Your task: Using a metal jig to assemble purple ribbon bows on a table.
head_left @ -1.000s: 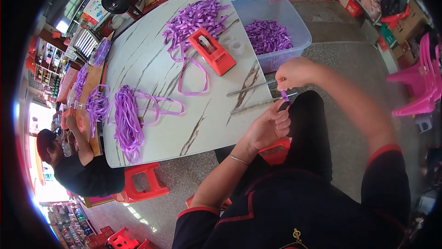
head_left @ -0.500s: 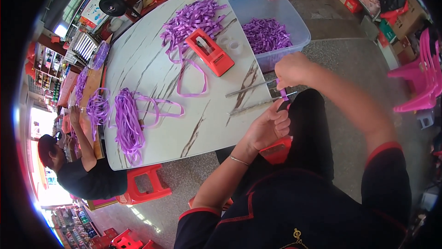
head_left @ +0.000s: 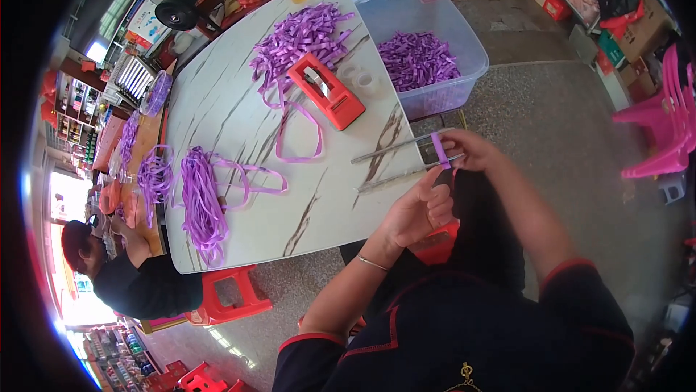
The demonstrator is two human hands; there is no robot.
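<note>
Two thin metal rods (head_left: 388,150) stick out past the right edge of the table. A short piece of purple ribbon (head_left: 439,150) spans both rods near their outer ends. My right hand (head_left: 473,151) is at those ends, fingers closed at the ribbon; its fingertips are partly hidden. Just below the nearer rod, my left hand (head_left: 424,212) is curled, with the thumb raised to the ribbon's lower end. A small dark thing (head_left: 444,177) shows by that thumb, but its kind is unclear.
On the marble-patterned table (head_left: 254,229) lie a red tape dispenser (head_left: 328,92), clear tape rolls (head_left: 364,79), a ribbon heap (head_left: 301,40) and a ribbon bundle (head_left: 203,203). A clear bin (head_left: 471,66) of ribbon pieces stands beyond. A co-worker (head_left: 134,280) sits at left.
My right hand has come down and closer to the rod ends. The ribbon, earlier low by the nearer rod, now crosses both rods. The co-worker's arm has lowered.
</note>
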